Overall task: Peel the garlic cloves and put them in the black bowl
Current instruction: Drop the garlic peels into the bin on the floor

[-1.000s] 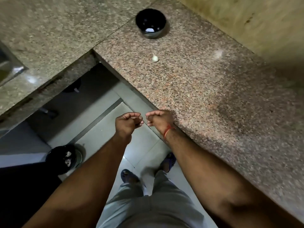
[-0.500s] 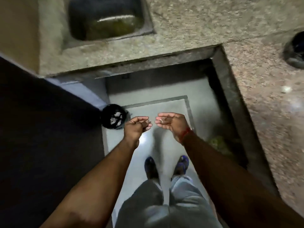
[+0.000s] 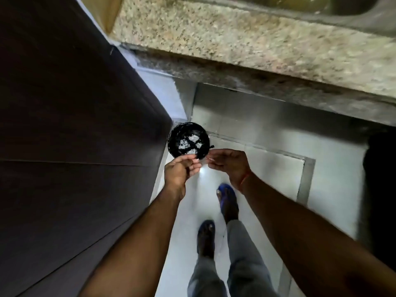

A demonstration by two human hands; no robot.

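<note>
Neither the black bowl nor the counter's loose garlic clove is in view. My left hand (image 3: 182,171) and my right hand (image 3: 230,165) are held close together just over the near rim of a round black bin (image 3: 188,142) on the floor, which holds pale peel scraps. The left fingertips pinch a small pale scrap that looks like garlic peel (image 3: 196,160). My right hand's fingers are curled, with a tiny pale bit (image 3: 211,159) at their tips; it is too small to tell whether it is clove or peel.
A speckled granite counter (image 3: 235,39) runs across the top, with a steel sink (image 3: 353,7) at its far right. A dark panel (image 3: 64,136) fills the left side. My sandalled feet (image 3: 227,200) stand on the pale tiled floor (image 3: 267,168).
I have turned left, away from the counter with the bowl and clove. The floor bin has come from the left to right under my hands, which stay together.
</note>
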